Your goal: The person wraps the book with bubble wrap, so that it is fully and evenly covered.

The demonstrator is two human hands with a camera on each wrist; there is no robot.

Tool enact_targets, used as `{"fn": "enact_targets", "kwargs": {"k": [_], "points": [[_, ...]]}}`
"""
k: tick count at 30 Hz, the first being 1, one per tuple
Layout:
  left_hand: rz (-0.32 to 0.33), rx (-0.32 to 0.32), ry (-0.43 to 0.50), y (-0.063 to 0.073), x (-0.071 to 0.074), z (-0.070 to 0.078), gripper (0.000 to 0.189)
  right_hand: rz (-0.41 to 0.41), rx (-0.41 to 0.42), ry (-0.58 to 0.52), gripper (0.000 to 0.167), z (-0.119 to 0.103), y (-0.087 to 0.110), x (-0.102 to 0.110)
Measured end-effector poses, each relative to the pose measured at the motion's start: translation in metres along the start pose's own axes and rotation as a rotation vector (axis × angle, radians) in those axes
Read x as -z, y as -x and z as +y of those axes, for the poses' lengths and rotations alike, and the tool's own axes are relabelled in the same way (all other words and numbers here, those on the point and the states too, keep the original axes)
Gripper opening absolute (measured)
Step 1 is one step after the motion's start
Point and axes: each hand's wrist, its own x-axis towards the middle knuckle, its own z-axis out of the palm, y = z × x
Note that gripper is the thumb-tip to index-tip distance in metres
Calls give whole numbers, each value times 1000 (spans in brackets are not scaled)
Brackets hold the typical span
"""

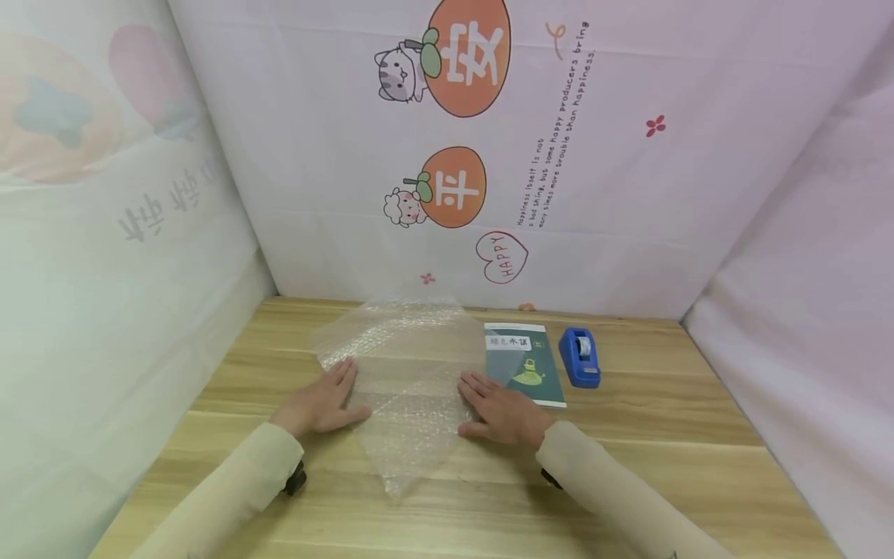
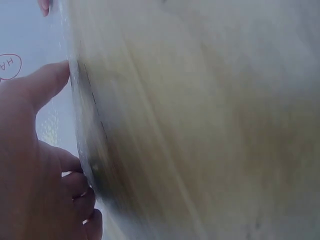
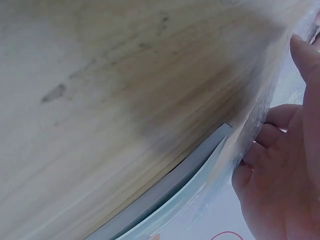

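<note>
A clear sheet of bubble wrap (image 1: 408,388) lies spread on the wooden table, turned so one corner points toward the person. My left hand (image 1: 324,400) rests flat on its left edge, thumb pointing inward and fingers straight. On the right edge, my right hand (image 1: 504,409) presses down with straight fingers. The sheet's right corner overlaps a green booklet (image 1: 541,380) with a pale label. In the right wrist view, the booklet's edge (image 3: 175,185) shows beside the right hand (image 3: 280,155). The left wrist view has the left hand (image 2: 45,135) with fingertips at the wrap's edge.
A blue tape dispenser (image 1: 580,357) with a roll of tape stands right of the booklet. White printed cloth (image 1: 601,256) hangs behind the wooden table (image 1: 663,466) and along both sides.
</note>
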Motion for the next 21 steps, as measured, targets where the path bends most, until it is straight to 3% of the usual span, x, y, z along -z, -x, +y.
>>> {"fn": "enact_targets", "kwargs": {"k": [9,21], "points": [[60,-3,4,2,-6,3,96,13,-11,-2,85,-7,-4,6],[84,54,40,-3,-9,4,97,8,-30,-28,86,-19,-14,7]]}}
